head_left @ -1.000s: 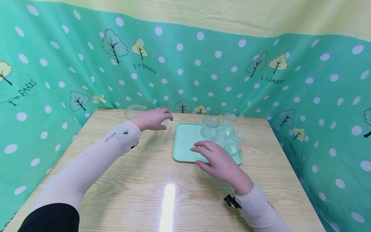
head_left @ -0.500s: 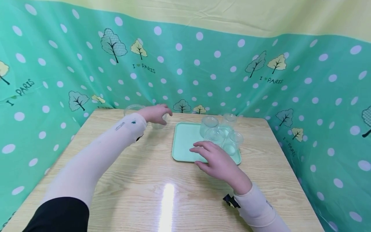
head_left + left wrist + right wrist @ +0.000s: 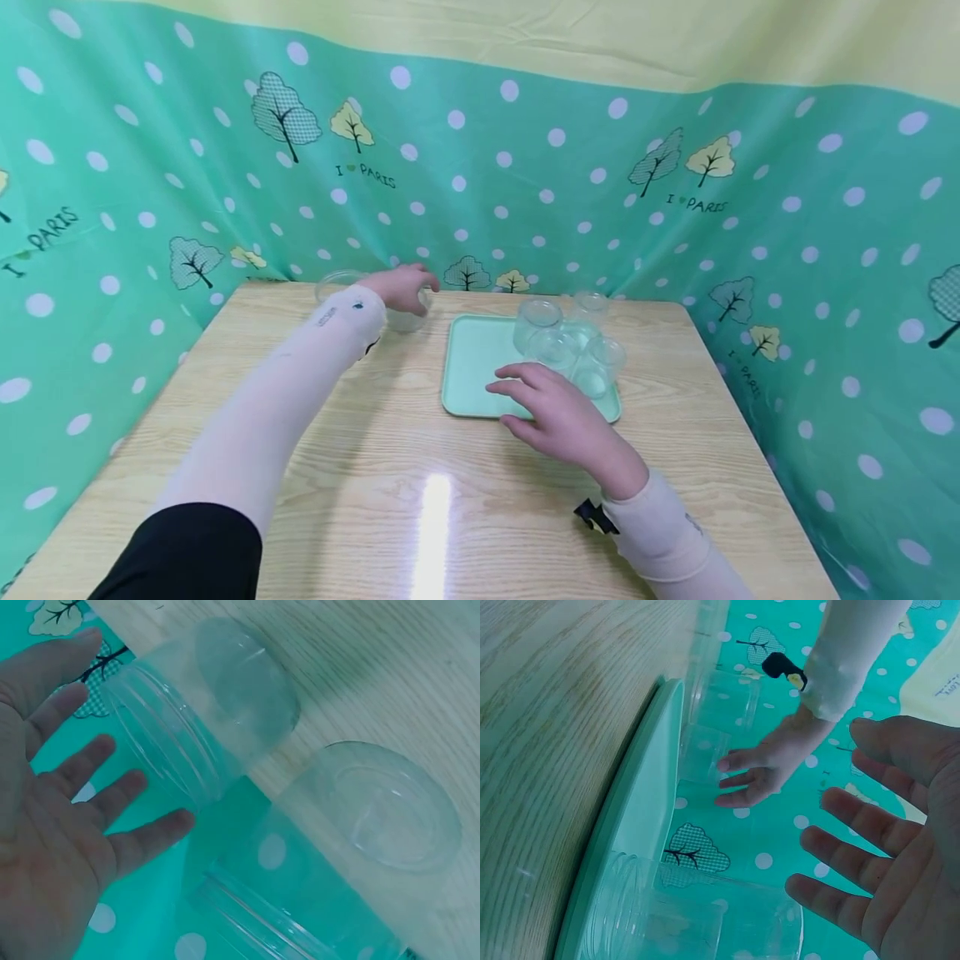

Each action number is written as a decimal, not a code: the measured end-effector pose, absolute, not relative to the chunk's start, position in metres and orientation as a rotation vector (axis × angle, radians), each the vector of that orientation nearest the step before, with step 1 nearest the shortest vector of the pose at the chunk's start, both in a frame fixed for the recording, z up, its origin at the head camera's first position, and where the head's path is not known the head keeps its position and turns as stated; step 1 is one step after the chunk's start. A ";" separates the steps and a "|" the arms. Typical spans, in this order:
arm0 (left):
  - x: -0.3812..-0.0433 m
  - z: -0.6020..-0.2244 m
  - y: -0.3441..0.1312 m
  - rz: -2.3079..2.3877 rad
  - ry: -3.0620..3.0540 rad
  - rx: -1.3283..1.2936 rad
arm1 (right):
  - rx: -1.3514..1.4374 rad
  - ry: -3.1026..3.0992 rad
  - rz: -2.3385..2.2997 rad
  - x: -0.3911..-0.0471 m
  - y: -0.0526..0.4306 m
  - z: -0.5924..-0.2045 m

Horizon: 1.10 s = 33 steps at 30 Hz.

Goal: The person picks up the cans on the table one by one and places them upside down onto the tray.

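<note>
My left hand (image 3: 399, 288) is held over a clear jar (image 3: 408, 320) at the back left of the table. In the left wrist view its fingers (image 3: 150, 832) are spread beside the threaded rim of that jar (image 3: 217, 705), not wrapped round it. A second clear jar (image 3: 360, 825) stands close by, partly behind the left wrist in the head view. My right hand (image 3: 558, 412) hovers with loosely bent fingers, overlapping the front edge of a mint-green tray (image 3: 472, 375). On the tray's right part stand several clear jars (image 3: 537, 321); the right hand holds nothing.
A clear container (image 3: 591, 307) stands at the tray's back right corner. Behind the wooden table (image 3: 337, 500) hangs a green dotted curtain (image 3: 420, 167), which also lines both sides. Another clear jar (image 3: 697, 919) shows close to the right hand in its wrist view.
My left hand has moved farther back and lowered to the clear jar, its forearm swinging to the right. The right hand has stayed in place, and the jars have not moved.
</note>
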<state>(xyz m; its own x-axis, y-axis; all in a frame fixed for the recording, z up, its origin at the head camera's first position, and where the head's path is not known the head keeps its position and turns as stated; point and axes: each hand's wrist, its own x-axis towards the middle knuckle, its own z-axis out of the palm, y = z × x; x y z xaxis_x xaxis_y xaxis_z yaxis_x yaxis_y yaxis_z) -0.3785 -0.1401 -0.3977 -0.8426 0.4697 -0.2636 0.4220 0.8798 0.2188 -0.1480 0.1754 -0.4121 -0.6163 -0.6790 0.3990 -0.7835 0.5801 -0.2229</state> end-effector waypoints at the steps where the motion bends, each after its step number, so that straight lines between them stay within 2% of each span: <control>1: -0.379 -0.397 -0.139 0.205 2.741 0.648 | 1.207 -2.542 0.552 -0.148 0.175 -0.412; 12: -0.380 -0.393 -0.146 0.180 2.706 0.487 | 1.214 -2.543 0.558 -0.147 0.172 -0.407; 33: -0.383 -0.394 -0.143 0.186 2.652 0.488 | 1.208 -2.572 0.539 -0.145 0.174 -0.408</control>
<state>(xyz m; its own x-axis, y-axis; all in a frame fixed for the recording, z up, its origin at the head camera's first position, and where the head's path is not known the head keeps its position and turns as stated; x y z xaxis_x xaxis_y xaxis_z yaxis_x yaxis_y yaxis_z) -0.3826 -0.1426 -0.3944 -0.8434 0.3664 -0.3929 0.3080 0.9290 0.2051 -0.1451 0.1738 -0.4084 -0.6254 -0.6855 0.3728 -0.7775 0.5880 -0.2230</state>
